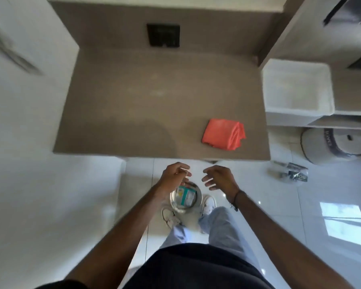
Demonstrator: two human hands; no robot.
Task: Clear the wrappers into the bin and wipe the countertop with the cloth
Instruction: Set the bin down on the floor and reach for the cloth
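Observation:
A folded orange cloth (224,134) lies near the front right corner of the brown countertop (146,101). Below the counter's front edge a small round steel bin (197,202) stands on the floor between my feet, with a teal and white wrapper (186,195) inside it. My left hand (175,176) hovers just above the bin, fingers loosely curled and holding nothing. My right hand (219,177) hangs beside it to the right, fingers spread and empty.
A dark socket plate (164,35) sits on the back wall. A white box (296,86) stands on shelving right of the counter. On the floor at right lie a clear plastic packet (290,174) and a round grey stool (336,142). White cabinet fronts flank the left.

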